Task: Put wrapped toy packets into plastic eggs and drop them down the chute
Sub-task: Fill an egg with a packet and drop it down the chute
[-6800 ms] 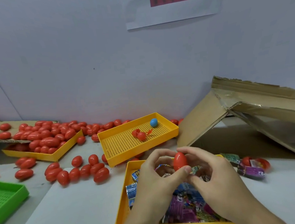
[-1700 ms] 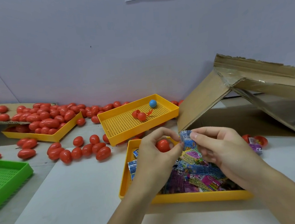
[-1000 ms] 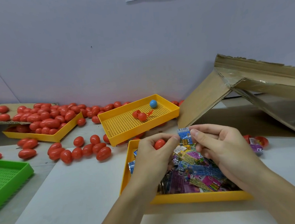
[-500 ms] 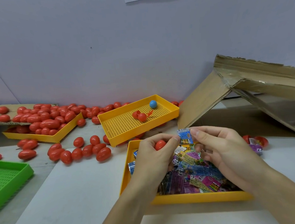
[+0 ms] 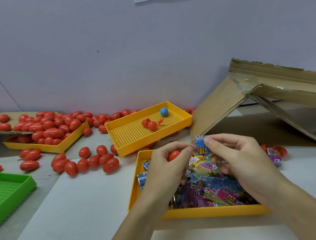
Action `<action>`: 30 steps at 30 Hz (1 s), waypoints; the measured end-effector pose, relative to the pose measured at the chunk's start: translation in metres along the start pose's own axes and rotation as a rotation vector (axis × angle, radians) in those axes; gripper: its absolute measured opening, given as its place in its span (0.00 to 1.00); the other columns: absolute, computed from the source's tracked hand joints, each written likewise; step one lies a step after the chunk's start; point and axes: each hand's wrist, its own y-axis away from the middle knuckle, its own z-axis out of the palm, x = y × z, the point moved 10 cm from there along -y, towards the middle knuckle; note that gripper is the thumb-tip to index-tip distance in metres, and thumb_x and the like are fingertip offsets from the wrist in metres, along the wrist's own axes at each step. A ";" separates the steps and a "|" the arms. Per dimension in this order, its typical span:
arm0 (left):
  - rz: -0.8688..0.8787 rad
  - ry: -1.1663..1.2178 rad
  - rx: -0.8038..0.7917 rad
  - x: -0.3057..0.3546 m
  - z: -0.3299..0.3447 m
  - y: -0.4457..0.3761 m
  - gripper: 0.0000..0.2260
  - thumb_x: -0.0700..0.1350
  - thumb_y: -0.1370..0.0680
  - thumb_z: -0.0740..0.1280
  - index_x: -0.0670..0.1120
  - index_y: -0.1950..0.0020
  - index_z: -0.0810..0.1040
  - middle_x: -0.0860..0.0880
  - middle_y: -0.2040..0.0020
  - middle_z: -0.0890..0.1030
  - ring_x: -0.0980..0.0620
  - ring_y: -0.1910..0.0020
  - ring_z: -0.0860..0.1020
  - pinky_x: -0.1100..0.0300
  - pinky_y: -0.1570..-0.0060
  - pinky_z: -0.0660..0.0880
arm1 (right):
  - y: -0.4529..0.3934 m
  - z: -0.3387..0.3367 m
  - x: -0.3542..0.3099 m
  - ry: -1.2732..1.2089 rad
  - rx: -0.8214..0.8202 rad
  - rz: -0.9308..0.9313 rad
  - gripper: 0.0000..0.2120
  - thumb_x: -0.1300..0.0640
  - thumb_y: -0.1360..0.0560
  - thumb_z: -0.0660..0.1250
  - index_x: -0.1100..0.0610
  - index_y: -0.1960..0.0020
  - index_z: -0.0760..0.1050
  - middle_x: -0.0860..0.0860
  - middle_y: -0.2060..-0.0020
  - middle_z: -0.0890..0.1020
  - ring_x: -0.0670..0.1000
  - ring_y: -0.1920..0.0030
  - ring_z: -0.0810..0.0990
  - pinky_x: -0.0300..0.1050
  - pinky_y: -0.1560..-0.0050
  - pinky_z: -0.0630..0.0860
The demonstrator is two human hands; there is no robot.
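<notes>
Packets in the yellow tray (image 5: 213, 213) bear small "6+" marks (image 5: 193, 181), seemingly; other print unreadable

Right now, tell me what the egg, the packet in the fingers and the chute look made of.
Red egg held in the left hand: looks like smooth glossy plastic, since the loose eggs nearby carry bright highlights. Blue packet pinched by the right hand: probably thin printed plastic film, crinkled at its sealed edge. Chute: brown corrugated cardboard, matte, with a torn edge and shiny clear tape.

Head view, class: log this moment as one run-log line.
left hand: holds red egg | right hand: pinches blue packet | over packet tray | packet not yet in egg
</notes>
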 end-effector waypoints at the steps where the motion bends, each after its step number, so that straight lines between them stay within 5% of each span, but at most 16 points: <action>1: 0.011 -0.018 0.003 0.001 0.000 0.000 0.06 0.45 0.22 0.70 0.54 0.55 0.86 0.56 0.71 0.74 0.58 0.72 0.72 0.64 0.72 0.71 | 0.000 -0.001 0.000 -0.002 0.008 0.002 0.19 0.37 0.39 0.72 0.44 0.51 0.85 0.53 0.68 0.82 0.51 0.67 0.76 0.38 0.72 0.71; 7: 0.086 -0.154 -0.009 0.007 0.003 0.000 0.07 0.46 0.22 0.71 0.60 0.54 0.84 0.64 0.66 0.79 0.61 0.67 0.77 0.68 0.65 0.72 | 0.001 -0.004 -0.002 0.000 0.038 -0.006 0.15 0.40 0.36 0.72 0.44 0.52 0.86 0.54 0.67 0.83 0.52 0.66 0.76 0.38 0.73 0.71; 9: 0.065 -0.123 -0.018 0.006 0.003 0.000 0.03 0.48 0.23 0.71 0.56 0.52 0.83 0.60 0.65 0.77 0.59 0.68 0.75 0.65 0.67 0.71 | 0.001 -0.006 -0.006 0.011 0.054 -0.018 0.15 0.40 0.37 0.71 0.43 0.53 0.86 0.54 0.67 0.83 0.50 0.66 0.76 0.37 0.72 0.71; 12: -0.053 0.074 -0.039 -0.004 0.005 -0.002 0.11 0.48 0.29 0.62 0.49 0.48 0.75 0.50 0.66 0.76 0.54 0.69 0.70 0.60 0.72 0.68 | 0.003 -0.010 -0.013 0.057 0.087 -0.049 0.15 0.38 0.37 0.70 0.43 0.54 0.85 0.53 0.69 0.82 0.47 0.69 0.75 0.41 0.69 0.72; 16: -0.098 0.050 -0.009 -0.009 0.005 -0.003 0.06 0.38 0.21 0.59 0.46 0.49 0.73 0.46 0.61 0.76 0.53 0.67 0.73 0.58 0.69 0.70 | 0.005 -0.011 -0.018 0.122 0.118 -0.067 0.09 0.45 0.28 0.68 0.47 0.56 0.85 0.50 0.70 0.83 0.41 0.72 0.76 0.43 0.64 0.71; 19: -0.055 -0.059 0.002 -0.005 0.004 -0.001 0.09 0.37 0.20 0.63 0.50 0.45 0.75 0.47 0.55 0.77 0.58 0.65 0.78 0.63 0.64 0.77 | 0.005 -0.011 -0.018 0.192 0.123 -0.081 0.07 0.49 0.24 0.68 0.47 0.55 0.85 0.46 0.69 0.84 0.39 0.71 0.77 0.41 0.63 0.71; 22: 0.026 -0.107 0.058 0.005 -0.001 0.000 0.11 0.41 0.21 0.69 0.53 0.42 0.76 0.51 0.45 0.77 0.51 0.54 0.82 0.67 0.61 0.78 | 0.004 -0.011 -0.017 0.218 0.116 -0.079 0.08 0.47 0.25 0.67 0.47 0.53 0.85 0.43 0.66 0.85 0.39 0.68 0.79 0.40 0.63 0.71; 30: 0.083 -0.212 0.059 0.012 -0.001 0.001 0.14 0.42 0.27 0.76 0.54 0.45 0.78 0.56 0.46 0.79 0.55 0.48 0.81 0.69 0.55 0.79 | 0.004 -0.010 -0.018 0.209 0.106 -0.093 0.16 0.39 0.31 0.65 0.46 0.53 0.84 0.45 0.64 0.85 0.41 0.65 0.81 0.41 0.62 0.71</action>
